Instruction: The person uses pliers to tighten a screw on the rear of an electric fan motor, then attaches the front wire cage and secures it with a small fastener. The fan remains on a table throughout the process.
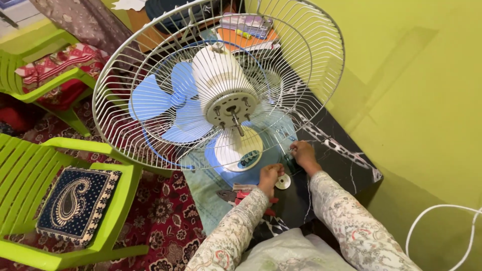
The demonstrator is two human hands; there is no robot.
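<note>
A table fan stands on a black marble table. Its white wire guard tilts towards me around the white motor and its bare shaft. A blue blade shows behind the wires. My left hand rests curled by the blue and white fan base, next to a round silver disc. My right hand pinches a small dark piece at the guard's lower rim; what it is cannot be made out.
Red-handled pliers lie on a pale cloth by my left wrist. Green plastic chairs with a paisley cushion stand at the left on a red carpet. Books sit at the table's far end. A white cable loops near the green wall.
</note>
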